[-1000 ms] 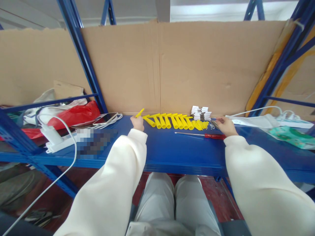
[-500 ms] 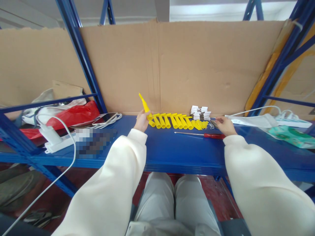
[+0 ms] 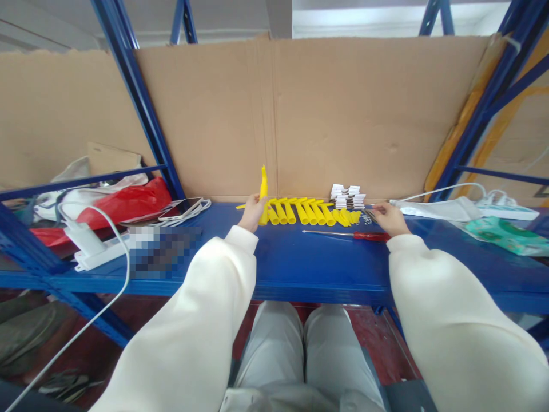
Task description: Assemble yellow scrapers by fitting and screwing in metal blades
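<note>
Head view, blue shelf [image 3: 300,260], cardboard [image 3: 343,114], left hand [image 3: 252,212] gripping yellow piece [image 3: 263,184], right hand [image 3: 386,218] unclear

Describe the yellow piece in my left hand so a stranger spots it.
On the blue shelf before the cardboard wall lies a row of yellow plastic pieces. At its left end, the left hand holds one yellow piece: it alone stands upright.

The yellow plastic piece [image 3: 263,186] has been raised by the left hand [image 3: 253,210] from a low slant to nearly upright.
</note>
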Demonstrator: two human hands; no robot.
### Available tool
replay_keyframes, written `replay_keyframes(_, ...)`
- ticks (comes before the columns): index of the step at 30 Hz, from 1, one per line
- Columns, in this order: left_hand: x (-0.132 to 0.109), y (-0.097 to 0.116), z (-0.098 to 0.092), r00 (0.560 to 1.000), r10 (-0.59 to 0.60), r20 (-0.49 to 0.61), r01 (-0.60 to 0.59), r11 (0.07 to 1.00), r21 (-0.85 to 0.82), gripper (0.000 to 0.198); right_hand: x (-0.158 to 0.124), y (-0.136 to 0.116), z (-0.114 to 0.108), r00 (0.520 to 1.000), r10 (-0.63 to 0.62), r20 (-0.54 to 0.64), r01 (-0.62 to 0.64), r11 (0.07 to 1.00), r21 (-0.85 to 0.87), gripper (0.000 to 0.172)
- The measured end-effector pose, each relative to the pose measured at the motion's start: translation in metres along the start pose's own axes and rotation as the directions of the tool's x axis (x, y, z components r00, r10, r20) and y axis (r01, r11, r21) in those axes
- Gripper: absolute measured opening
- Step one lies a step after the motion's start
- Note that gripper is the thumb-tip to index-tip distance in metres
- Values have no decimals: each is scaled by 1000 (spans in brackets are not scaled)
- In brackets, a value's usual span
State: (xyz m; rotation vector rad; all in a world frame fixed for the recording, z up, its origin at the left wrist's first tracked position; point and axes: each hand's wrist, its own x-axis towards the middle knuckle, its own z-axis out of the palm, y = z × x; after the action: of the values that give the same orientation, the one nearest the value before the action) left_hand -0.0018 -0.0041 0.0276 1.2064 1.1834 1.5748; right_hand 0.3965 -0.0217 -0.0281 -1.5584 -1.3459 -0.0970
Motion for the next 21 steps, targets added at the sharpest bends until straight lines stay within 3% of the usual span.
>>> replay_keyframes(5, -4, 2, 3, 997, -4, 79, 1, 999, 38, 19, -2, -7, -2, 999, 36, 26, -35, 999, -29, 13)
replay_keyframes(12, -3, 0, 17, 986, 12, 167, -35, 991, 133, 10, -7, -22, -1, 997, 51, 58, -48, 997, -58, 17)
replay_keyframes(17, 0, -5, 31, 981, 163, 110, -188, 941, 281, 18, -18, -43, 5, 972, -129, 197, 158, 978, -138, 18)
replay_keyframes(21, -5, -6, 33, 944, 292, 150, -327, 784, 527, 23, -30, -63, 8, 911, -216, 352, 326, 899, -291, 17)
